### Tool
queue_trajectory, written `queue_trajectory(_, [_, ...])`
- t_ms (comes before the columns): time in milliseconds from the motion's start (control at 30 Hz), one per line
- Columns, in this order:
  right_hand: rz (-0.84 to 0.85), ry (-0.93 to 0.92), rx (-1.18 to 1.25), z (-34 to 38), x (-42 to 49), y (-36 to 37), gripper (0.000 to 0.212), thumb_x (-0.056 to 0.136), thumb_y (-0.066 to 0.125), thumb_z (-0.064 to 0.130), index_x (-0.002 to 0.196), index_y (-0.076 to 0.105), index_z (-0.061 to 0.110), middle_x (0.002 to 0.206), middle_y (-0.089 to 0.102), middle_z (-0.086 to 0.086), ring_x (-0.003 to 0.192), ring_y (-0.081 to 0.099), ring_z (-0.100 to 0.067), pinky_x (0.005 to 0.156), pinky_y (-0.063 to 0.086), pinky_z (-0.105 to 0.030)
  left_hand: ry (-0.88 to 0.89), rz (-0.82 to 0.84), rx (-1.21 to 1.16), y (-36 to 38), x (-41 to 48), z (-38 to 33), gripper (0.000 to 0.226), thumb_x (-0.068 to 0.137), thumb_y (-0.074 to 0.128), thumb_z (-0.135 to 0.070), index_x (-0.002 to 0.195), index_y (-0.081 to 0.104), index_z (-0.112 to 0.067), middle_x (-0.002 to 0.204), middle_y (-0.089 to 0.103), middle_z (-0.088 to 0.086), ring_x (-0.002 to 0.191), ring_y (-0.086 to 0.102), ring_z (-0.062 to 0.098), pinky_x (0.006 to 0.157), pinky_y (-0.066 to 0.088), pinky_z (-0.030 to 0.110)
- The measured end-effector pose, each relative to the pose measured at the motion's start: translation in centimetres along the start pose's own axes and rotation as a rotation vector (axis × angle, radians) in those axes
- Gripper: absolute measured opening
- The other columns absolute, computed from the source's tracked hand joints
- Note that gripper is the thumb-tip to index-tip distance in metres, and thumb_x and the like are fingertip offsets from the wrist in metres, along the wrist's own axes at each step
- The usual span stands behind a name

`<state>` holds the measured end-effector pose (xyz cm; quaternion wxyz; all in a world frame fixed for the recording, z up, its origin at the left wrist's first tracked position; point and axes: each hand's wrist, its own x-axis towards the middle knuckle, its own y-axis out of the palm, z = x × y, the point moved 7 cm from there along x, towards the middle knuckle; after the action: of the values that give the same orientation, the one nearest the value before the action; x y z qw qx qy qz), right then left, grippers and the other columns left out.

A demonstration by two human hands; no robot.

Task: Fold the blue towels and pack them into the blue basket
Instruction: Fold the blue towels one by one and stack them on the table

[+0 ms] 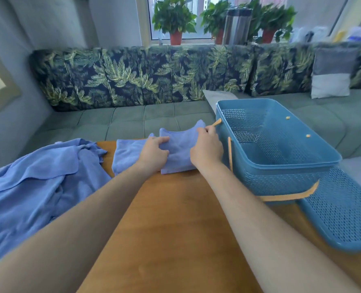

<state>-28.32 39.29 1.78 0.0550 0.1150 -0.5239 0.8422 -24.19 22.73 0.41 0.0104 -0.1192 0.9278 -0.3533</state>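
Head view shows both hands on a folded towel (pixel 178 152) at the far edge of the wooden table (pixel 175 218), just left of the blue basket (pixel 281 178). The left hand (pixel 154 154) grips the towel's left side, thumb over the top and fingers curled into the cloth. The right hand (pixel 206 149) pinches the far right corner between thumb and fingertips, so that corner rises a little and the far edge sags between the two grips. Holding both sides looks meant to keep the layers from sliding apart while the bundle is squared up or lifted across to the basket. A second folded towel (pixel 126 155) lies flat just beside it on the left, slightly overlapped, probably parked there so both can go in one after the other. The heap of unfolded towels (pixel 34 176) sprawls over the table's left edge, well apart from the basket, which keeps unfinished work away from the packing side. The basket stands open with nothing visible in it. Its perforated lid (pixel 344 212) lies on the table to its right, partly under its near corner, and the orange handle (pixel 291 196) is dropped against the near wall, leaving the mouth free. By my reading no towel is packed yet, and most of the folding remains.
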Motion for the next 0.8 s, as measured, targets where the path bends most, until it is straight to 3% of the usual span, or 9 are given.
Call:
queue_trajectory(100, [0.019, 0.027, 0.008, -0.8, 2.8, 2.4, 0.048, 0.084, 0.056, 0.009, 0.131, 0.05, 0.013, 0.132, 0.044, -0.006, 0.111, 0.055, -0.033, 0.09, 0.047, -0.042, 0.005, 0.033, 0.094, 1.2, 3.8, 0.6, 0.052, 0.092, 0.05, 0.0, 0.141, 0.054, -0.017, 0.137, 0.047, 0.006, 0.092, 0.051, 0.016, 0.057, 0.038, 0.009])
queue_trajectory(200, [0.082, 0.085, 0.023, -1.6, 4.2, 4.6, 0.048, 0.085, 0.056, 0.009, 0.133, 0.051, 0.014, 0.14, 0.041, -0.005, 0.118, 0.052, -0.032, 0.096, 0.046, -0.042, -0.003, 0.063, 0.255, 2.5, 5.5, 1.4, 0.031, 0.088, 0.047, 0.003, 0.096, 0.062, -0.022, 0.126, 0.044, 0.013, 0.096, 0.048, 0.025, 0.073, 0.039, 0.026])
queue_trajectory(233, [0.095, 0.082, -0.013, -1.8, 4.3, 5.3, 0.05, 0.085, 0.057, 0.01, 0.134, 0.051, 0.015, 0.146, 0.037, -0.004, 0.128, 0.046, -0.031, 0.102, 0.042, -0.042, -0.006, 0.079, 0.327, 3.2, 5.8, 1.9, 0.023, 0.087, 0.048, 0.002, 0.094, 0.06, -0.016, 0.13, 0.042, 0.017, 0.101, 0.049, 0.029, 0.079, 0.042, 0.031])
queue_trajectory(300, [0.115, 0.004, -0.07, -1.6, 3.8, 6.9, 0.055, 0.088, 0.056, 0.016, 0.142, 0.047, 0.022, 0.16, 0.025, -0.002, 0.147, 0.025, -0.03, 0.117, 0.027, -0.043, 0.047, 0.117, 0.472, 4.4, 6.0, 2.1, 0.029, 0.09, 0.052, -0.005, 0.118, 0.058, -0.006, 0.145, 0.036, 0.017, 0.123, 0.047, 0.035, 0.097, 0.043, 0.036])
queue_trajectory(333, [0.147, -0.059, -0.078, -1.3, 3.4, 8.0, 0.054, 0.092, 0.052, 0.021, 0.145, 0.046, 0.025, 0.162, 0.023, -0.001, 0.15, 0.019, -0.029, 0.12, 0.021, -0.043, 0.079, 0.146, 0.54, 5.0, 5.9, 2.0, 0.029, 0.092, 0.051, -0.013, 0.12, 0.058, -0.007, 0.146, 0.038, 0.014, 0.126, 0.047, 0.034, 0.1, 0.041, 0.036])
queue_trajectory(433, [0.242, -0.162, -0.092, -1.6, 1.7, 10.9, 0.052, 0.099, 0.026, 0.039, 0.146, 0.047, 0.03, 0.158, 0.036, 0.002, 0.15, 0.024, -0.025, 0.121, 0.015, -0.044, 0.176, 0.27, 0.699, 7.1, 5.2, 1.8, 0.044, 0.094, 0.025, -0.042, 0.092, 0.058, -0.014, 0.121, 0.062, 0.011, 0.113, 0.056, 0.027, 0.096, 0.039, 0.032])
queue_trajectory(500, [0.218, -0.167, -0.131, -2.3, 1.0, 11.3, 0.071, 0.091, 0.005, 0.045, 0.146, 0.047, 0.031, 0.159, 0.038, 0.002, 0.15, 0.025, -0.024, 0.122, 0.013, -0.045, 0.236, 0.257, 0.713, 7.9, 4.9, 2.4, 0.031, 0.1, 0.035, -0.027, 0.1, 0.06, -0.009, 0.114, 0.064, 0.008, 0.11, 0.055, 0.024, 0.092, 0.038, 0.031])
queue_trajectory(633, [0.234, -0.166, -0.22, -3.1, 0.7, 11.0, 0.051, 0.105, 0.023, 0.037, 0.152, 0.037, 0.029, 0.163, 0.029, 0.002, 0.152, 0.017, -0.025, 0.124, 0.005, -0.046, 0.343, 0.253, 0.636, 8.6, 4.4, 3.5, 0.016, 0.094, 0.048, -0.009, 0.099, 0.062, -0.003, 0.115, 0.062, 0.014, 0.118, 0.055, 0.03, 0.097, 0.041, 0.038])
queue_trajectory(800, [0.17, -0.218, -0.112, 0.7, -0.1, 9.2, 0.053, 0.103, 0.031, 0.034, 0.155, 0.033, 0.027, 0.163, 0.03, -0.003, 0.152, 0.017, -0.029, 0.125, 0.003, -0.045, 0.49, -0.002, 0.482, 3.9, 2.0, 2.3, 0.038, 0.085, 0.045, -0.015, 0.112, 0.068, -0.002, 0.136, 0.059, 0.016, 0.123, 0.056, 0.034, 0.102, 0.043, 0.043])
